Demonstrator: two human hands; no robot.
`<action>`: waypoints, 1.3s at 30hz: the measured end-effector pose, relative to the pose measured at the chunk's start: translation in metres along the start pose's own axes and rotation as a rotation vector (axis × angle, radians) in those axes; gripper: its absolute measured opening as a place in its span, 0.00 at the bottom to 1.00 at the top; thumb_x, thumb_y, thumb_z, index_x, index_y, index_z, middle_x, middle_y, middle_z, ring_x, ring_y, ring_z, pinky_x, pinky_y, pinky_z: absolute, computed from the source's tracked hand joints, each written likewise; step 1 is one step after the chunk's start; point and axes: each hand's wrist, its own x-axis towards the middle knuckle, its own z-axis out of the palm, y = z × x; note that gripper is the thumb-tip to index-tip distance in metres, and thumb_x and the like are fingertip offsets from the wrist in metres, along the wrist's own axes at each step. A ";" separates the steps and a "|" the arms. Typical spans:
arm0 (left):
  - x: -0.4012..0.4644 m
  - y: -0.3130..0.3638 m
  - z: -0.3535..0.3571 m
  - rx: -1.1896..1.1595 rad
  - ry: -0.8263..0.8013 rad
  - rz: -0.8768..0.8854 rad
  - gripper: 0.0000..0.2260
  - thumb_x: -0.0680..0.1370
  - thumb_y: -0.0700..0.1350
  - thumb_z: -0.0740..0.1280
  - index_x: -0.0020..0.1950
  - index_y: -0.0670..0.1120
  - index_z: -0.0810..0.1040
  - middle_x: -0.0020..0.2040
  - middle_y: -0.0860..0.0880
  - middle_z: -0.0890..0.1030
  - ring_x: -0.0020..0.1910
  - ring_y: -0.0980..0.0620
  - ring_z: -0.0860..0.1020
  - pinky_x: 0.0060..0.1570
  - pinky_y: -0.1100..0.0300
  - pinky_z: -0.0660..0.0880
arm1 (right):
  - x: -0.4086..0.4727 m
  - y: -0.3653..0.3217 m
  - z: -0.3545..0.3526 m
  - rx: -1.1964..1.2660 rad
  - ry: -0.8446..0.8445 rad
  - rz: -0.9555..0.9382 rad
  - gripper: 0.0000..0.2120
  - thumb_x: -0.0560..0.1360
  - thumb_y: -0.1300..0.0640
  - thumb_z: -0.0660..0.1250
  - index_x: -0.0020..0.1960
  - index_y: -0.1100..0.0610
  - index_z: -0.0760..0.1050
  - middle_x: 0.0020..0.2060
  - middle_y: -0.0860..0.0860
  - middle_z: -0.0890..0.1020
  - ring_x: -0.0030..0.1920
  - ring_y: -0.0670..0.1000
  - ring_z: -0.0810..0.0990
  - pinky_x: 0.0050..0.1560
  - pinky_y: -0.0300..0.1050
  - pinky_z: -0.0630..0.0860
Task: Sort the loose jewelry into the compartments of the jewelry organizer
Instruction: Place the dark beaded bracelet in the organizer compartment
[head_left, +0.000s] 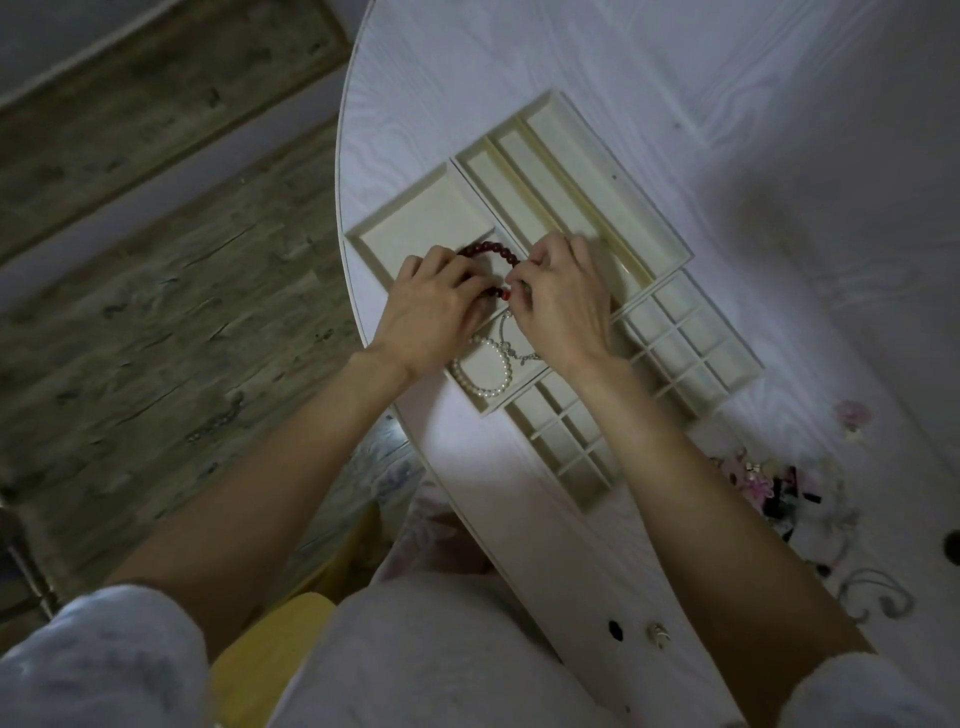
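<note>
A: What do the 2 hands hold?
B: The left hand (434, 306) and right hand (563, 301) pinch the red bead bracelet (491, 253) with curled fingers.
A: Where?
B: Between their fingertips, over the jewelry organizer (670, 249), arching away from the person.

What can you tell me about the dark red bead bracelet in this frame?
The red bead bracelet is a loop of round, glossy dark red beads, apparently strung closely together. Only its far arc and a few beads near the fingers show; the rest is hidden. The left hand and right hand both hold it over the cream organizer, at the large square compartment's near corner.
</note>
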 end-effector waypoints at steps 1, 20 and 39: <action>0.000 -0.001 0.001 0.011 -0.010 0.000 0.19 0.78 0.53 0.54 0.57 0.47 0.80 0.53 0.50 0.80 0.50 0.45 0.73 0.47 0.54 0.63 | 0.000 0.000 0.000 -0.015 -0.017 -0.015 0.07 0.73 0.58 0.67 0.44 0.60 0.83 0.43 0.55 0.78 0.47 0.57 0.73 0.48 0.50 0.73; -0.007 -0.002 -0.002 -0.083 -0.006 0.047 0.15 0.78 0.49 0.58 0.56 0.47 0.82 0.52 0.48 0.82 0.46 0.45 0.78 0.45 0.52 0.75 | -0.002 0.009 0.003 -0.105 -0.009 -0.081 0.07 0.74 0.56 0.67 0.45 0.59 0.82 0.47 0.56 0.77 0.51 0.57 0.72 0.52 0.49 0.68; -0.025 -0.017 -0.015 0.123 -0.118 0.070 0.18 0.80 0.53 0.53 0.67 0.53 0.74 0.66 0.49 0.75 0.66 0.47 0.69 0.61 0.45 0.62 | 0.002 0.017 -0.004 0.000 -0.120 -0.056 0.12 0.75 0.53 0.61 0.52 0.52 0.82 0.65 0.55 0.72 0.65 0.56 0.65 0.62 0.52 0.62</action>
